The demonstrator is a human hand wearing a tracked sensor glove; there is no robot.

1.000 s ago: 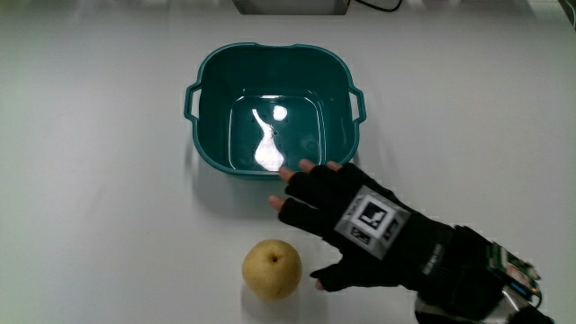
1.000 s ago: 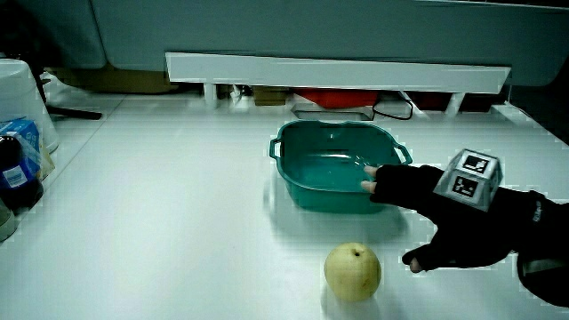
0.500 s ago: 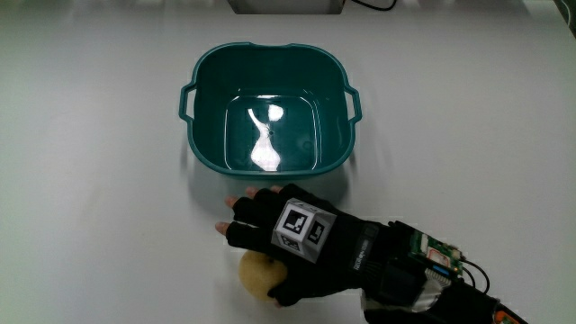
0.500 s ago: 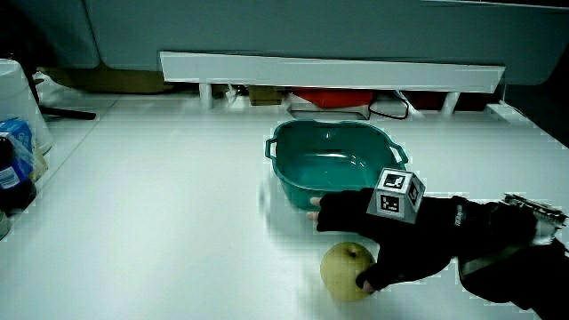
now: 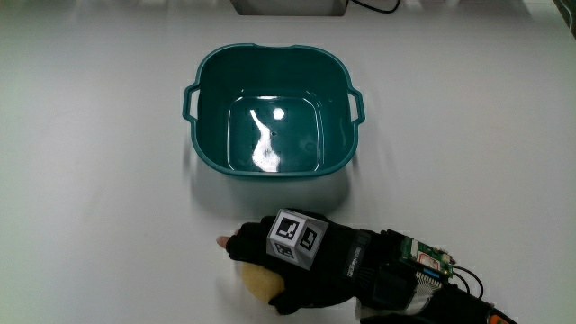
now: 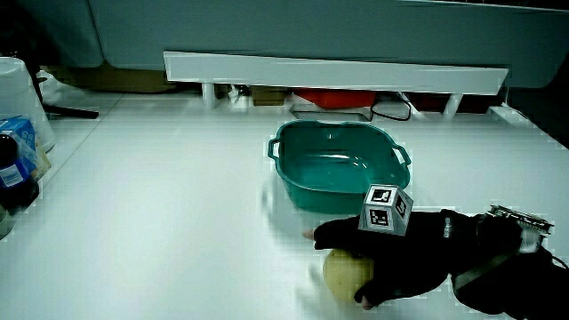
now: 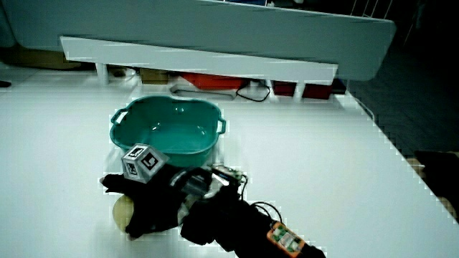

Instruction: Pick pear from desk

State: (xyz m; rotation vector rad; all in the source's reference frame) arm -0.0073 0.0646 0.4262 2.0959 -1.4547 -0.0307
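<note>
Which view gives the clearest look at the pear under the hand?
A side view: the pear shows as a rounded yellow body below the hand. The main view and the remaining side view show only a sliver.

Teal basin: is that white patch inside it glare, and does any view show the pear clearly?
Main view: the white patch on the teal basin floor looks like glare from overhead light. The hand covers most of the pear. In both side views the pear shows only as a pale, soft-edged curve beneath the hand.
</note>
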